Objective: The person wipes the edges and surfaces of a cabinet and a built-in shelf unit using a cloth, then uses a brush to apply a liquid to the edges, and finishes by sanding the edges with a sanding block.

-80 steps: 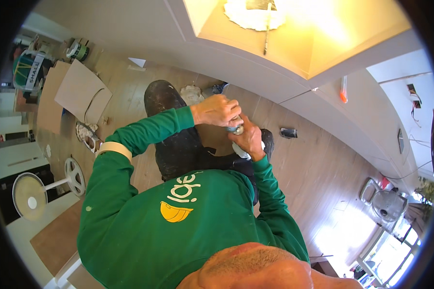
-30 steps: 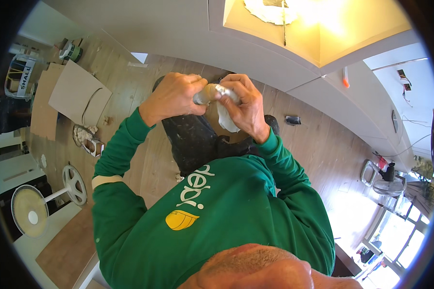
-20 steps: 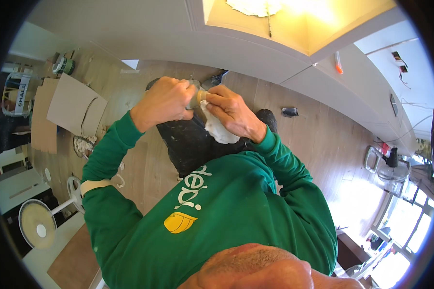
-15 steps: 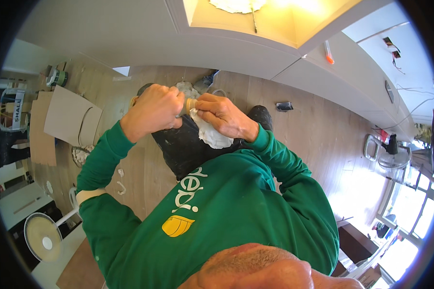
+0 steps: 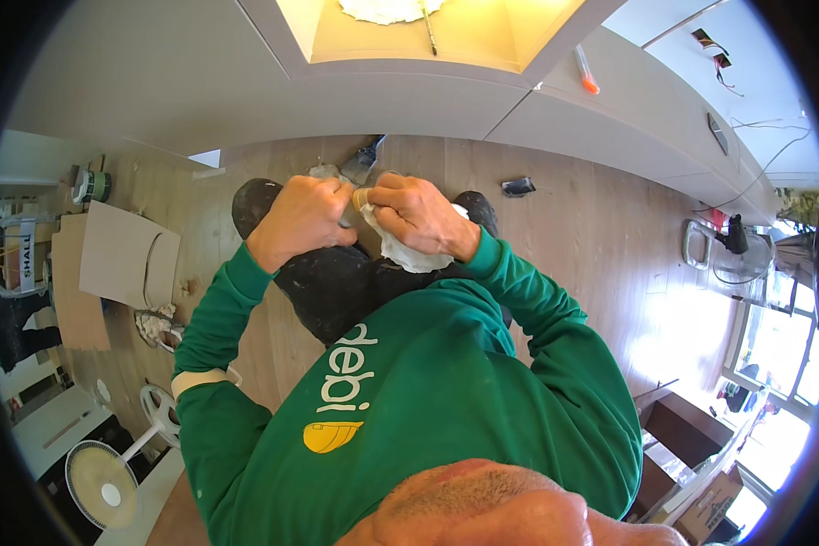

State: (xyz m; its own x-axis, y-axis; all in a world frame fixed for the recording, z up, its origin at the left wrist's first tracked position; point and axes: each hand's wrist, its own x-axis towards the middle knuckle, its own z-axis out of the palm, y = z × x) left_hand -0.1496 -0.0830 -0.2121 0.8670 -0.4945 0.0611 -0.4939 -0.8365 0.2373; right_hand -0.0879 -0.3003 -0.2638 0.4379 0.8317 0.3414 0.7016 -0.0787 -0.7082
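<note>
My left hand is closed in a fist in front of my knees; what its fingers grip is mostly hidden. Close beside it, my right hand is closed around a crumpled white cloth or paper, which hangs below the fingers. Between the two hands shows a small tan, rounded piece, pinched at the right fingertips; its kind is unclear. Just beyond the hands, a dark broad-bladed tool lies on the floor next to a greyish lump.
Ahead stands a pale cabinet wall with a lit niche holding a thin brush. An orange-tipped tube is on it. A small dark object lies on the wood floor. Cardboard sheets and a fan stand left.
My view has shifted, so the niche and floor things sit further left. My hands stay close together, the right one turned with its knuckles more upward, covering more of the white cloth or paper.
</note>
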